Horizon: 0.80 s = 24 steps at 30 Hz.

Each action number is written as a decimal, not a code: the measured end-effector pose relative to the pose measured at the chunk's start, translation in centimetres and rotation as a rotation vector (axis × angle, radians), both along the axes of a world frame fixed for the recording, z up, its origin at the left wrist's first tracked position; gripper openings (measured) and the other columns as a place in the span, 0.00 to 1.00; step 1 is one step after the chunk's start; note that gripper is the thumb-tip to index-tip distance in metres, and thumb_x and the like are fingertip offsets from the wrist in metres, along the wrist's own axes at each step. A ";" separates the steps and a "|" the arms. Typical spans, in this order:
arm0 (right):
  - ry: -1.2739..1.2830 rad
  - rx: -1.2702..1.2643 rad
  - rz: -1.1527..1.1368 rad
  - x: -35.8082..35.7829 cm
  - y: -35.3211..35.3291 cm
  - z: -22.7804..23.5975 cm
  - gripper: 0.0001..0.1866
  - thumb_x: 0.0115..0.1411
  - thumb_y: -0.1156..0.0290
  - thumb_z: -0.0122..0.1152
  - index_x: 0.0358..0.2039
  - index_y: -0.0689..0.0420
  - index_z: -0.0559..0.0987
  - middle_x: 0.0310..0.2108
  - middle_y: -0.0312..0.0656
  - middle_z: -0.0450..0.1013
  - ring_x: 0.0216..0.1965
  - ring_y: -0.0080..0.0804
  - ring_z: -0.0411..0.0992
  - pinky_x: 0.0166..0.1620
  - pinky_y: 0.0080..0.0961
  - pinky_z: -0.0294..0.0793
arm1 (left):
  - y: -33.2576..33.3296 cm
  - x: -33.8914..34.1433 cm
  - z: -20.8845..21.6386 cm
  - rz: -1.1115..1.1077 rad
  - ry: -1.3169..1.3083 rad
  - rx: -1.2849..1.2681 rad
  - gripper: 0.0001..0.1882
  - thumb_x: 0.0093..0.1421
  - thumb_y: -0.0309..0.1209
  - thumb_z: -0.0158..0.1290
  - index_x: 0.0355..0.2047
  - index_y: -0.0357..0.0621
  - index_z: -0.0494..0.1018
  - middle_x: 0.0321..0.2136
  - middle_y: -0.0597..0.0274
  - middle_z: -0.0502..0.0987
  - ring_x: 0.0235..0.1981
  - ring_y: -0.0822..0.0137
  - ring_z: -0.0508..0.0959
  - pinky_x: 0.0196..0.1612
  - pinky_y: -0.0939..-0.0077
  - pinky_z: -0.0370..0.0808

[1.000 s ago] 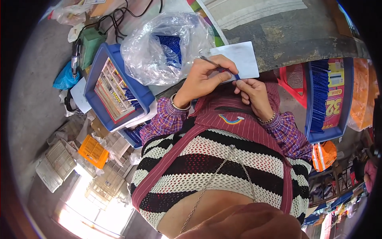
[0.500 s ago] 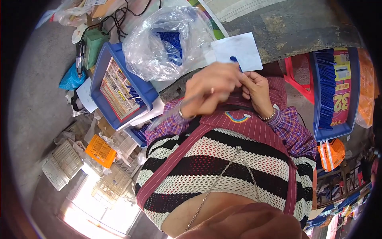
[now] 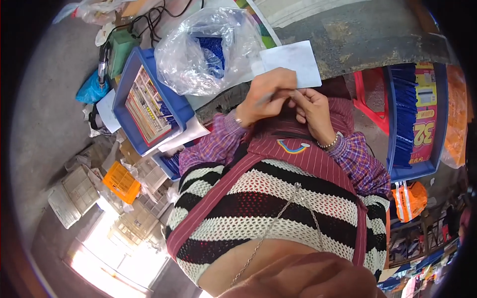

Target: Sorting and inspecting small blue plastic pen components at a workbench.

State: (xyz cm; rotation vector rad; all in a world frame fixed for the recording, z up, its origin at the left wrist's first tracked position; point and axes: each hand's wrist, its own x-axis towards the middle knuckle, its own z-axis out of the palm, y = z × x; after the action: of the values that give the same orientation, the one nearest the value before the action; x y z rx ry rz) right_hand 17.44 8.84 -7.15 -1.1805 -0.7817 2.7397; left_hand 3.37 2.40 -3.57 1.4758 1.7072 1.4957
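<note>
My left hand (image 3: pixel 271 94) is closed in front of the apron (image 3: pixel 318 159), with a thin grey piece (image 3: pixel 263 99) showing across its curled fingers. Its kind is not clear. Close against it, my right hand (image 3: pixel 316 113) has its thumb and forefinger pinched together at the left fingertips. Whatever lies between the fingertips is hidden. Just beyond both hands, a white paper pad (image 3: pixel 293 60) rests on the edge of the work surface. A clear plastic bag (image 3: pixel 174 62) with tiny blue pieces (image 3: pixel 212 53) inside stands to the left of the pad.
At left is a blue bin (image 3: pixel 128 107) with printed cards and some blue items. A second blue bin (image 3: pixel 437 149) on the right holds many slim blue pieces (image 3: pixel 403 109). Farther left are a green box (image 3: pixel 121 49), black cables (image 3: pixel 154 22) and an orange basket (image 3: pixel 120 182).
A slim blue piece that stuck up between my fingertips is out of sight. My left hand was blurred with a thin rod across it; it has lifted slightly and turned.
</note>
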 end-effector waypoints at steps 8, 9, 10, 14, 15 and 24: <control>-0.008 -0.013 0.033 -0.2 0.4 0.3 0.08 0.58 0.70 0.56 0.29 0.62 0.74 0.20 0.35 0.69 0.14 0.12 0.57 0.15 0.11 0.54 | -0.6 -0.2 -0.2 0.055 -0.303 -0.088 0.05 0.57 0.22 0.49 0.34 0.37 0.71 0.28 0.59 0.73 0.29 0.70 0.74 0.32 0.79 0.70; -0.009 -0.011 0.034 -0.2 0.4 0.3 0.08 0.58 0.70 0.56 0.29 0.62 0.74 0.20 0.35 0.69 0.14 0.12 0.57 0.15 0.11 0.54 | -0.6 -0.2 0.3 0.097 -0.274 -0.052 0.06 0.57 0.23 0.50 0.35 0.37 0.71 0.29 0.60 0.74 0.29 0.70 0.75 0.31 0.80 0.70; -0.013 -0.005 0.059 -0.2 0.5 0.3 0.08 0.59 0.70 0.55 0.31 0.63 0.75 0.21 0.34 0.69 0.14 0.11 0.56 0.15 0.10 0.54 | -0.8 -0.3 0.6 0.099 -0.275 -0.050 0.06 0.57 0.23 0.50 0.35 0.37 0.71 0.29 0.60 0.74 0.29 0.70 0.75 0.31 0.80 0.70; -0.029 0.006 0.103 -0.1 0.6 0.6 0.09 0.59 0.70 0.54 0.34 0.64 0.75 0.21 0.33 0.68 0.14 0.10 0.55 0.15 0.09 0.53 | -1.5 -0.8 1.3 0.132 -0.233 -0.080 0.06 0.56 0.22 0.50 0.35 0.38 0.72 0.27 0.60 0.76 0.27 0.69 0.75 0.31 0.80 0.70; -0.030 0.007 0.109 -0.2 0.7 0.6 0.09 0.59 0.70 0.54 0.34 0.64 0.75 0.21 0.33 0.68 0.14 0.10 0.55 0.15 0.09 0.53 | -1.7 -0.9 1.4 0.140 -0.202 -0.101 0.06 0.55 0.22 0.51 0.35 0.38 0.73 0.27 0.60 0.76 0.27 0.69 0.75 0.30 0.80 0.70; -0.012 -0.089 0.262 0.4 2.3 2.0 0.11 0.61 0.70 0.52 0.38 0.64 0.75 0.20 0.31 0.67 0.14 0.09 0.53 0.15 0.09 0.50 | -2.6 -1.6 3.0 0.222 -0.420 -0.270 0.08 0.58 0.22 0.48 0.39 0.34 0.69 0.23 0.64 0.72 0.25 0.77 0.71 0.29 0.85 0.67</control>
State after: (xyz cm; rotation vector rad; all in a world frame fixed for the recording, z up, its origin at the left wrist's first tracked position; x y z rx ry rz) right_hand 17.89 11.15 -5.12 -1.1884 -0.8819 3.0091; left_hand 1.77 -0.25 -0.57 0.7892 1.7602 1.4828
